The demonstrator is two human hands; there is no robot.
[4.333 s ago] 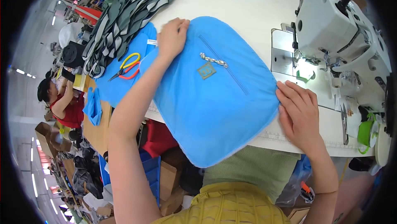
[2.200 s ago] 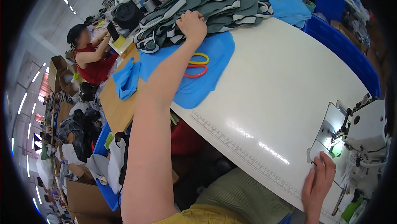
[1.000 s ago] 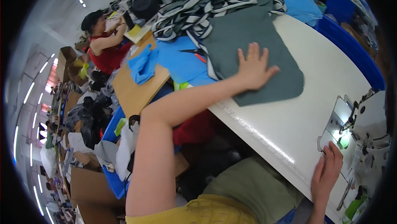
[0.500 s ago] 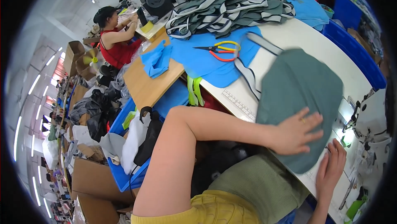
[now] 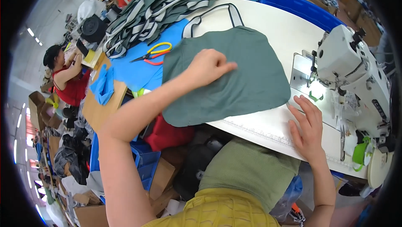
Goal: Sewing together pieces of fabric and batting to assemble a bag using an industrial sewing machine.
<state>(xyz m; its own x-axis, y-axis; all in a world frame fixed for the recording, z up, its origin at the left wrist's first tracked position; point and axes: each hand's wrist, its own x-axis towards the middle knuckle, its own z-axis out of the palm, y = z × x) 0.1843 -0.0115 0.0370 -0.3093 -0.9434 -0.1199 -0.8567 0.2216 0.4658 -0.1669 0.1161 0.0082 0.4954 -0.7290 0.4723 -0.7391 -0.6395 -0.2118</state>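
White-topped, with ruler marks along its front edge, the desk (image 5: 274, 24) stands in a crowded workshop. On its middle lies a dark green cloth panel (image 5: 234, 93), its lower left part overhanging the front edge. The left hand (image 5: 209, 66) is over the panel, fingers curled and thumb out; whether it pinches cloth, I cannot tell. The right hand (image 5: 307, 128), released and spread, is just beside the panel's right corner.

A careless pull could let the overhang drag the panel off the front edge, and its pale strap (image 5: 235, 15), looping behind, might twist under or catch the snips (image 5: 147, 56) near its left side. Fingers straying right could meet the lit sewing machine (image 5: 347, 57).

Toward the desk's left end, blue cloth (image 5: 146, 75) lies under the snips, before a green-and-white heap (image 5: 161, 15). Beyond the rear edge is a blue bin (image 5: 295, 6); past the left end, a person in red (image 5: 75, 89).
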